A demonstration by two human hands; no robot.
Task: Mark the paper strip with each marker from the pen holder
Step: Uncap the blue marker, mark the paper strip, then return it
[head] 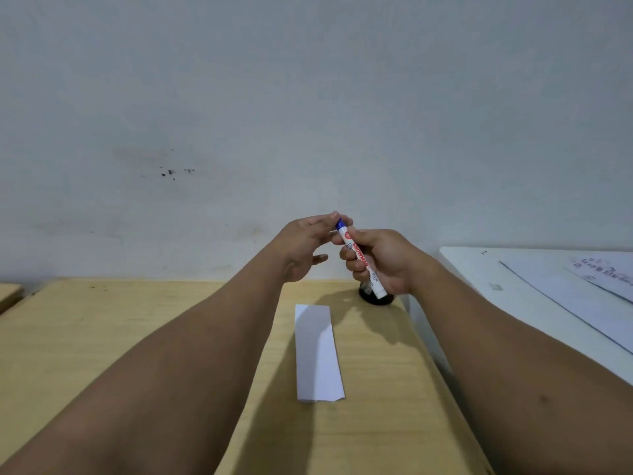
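Note:
A white marker point(359, 258) with red lettering and a blue cap end is held tilted above the table, gripped around its barrel by my right hand point(380, 262). My left hand point(305, 245) is beside it, its fingertips touching the blue cap at the top. A blank white paper strip point(318, 351) lies flat on the wooden table point(102, 337), below and in front of both hands. The black pen holder point(375, 299) stands at the table's far right corner, mostly hidden behind my right hand and the marker.
A white table point(513, 286) with paper sheets point(582, 296) stands to the right, across a narrow gap. A grey wall rises just behind both tables. Another wooden surface's edge point(8, 293) shows at far left.

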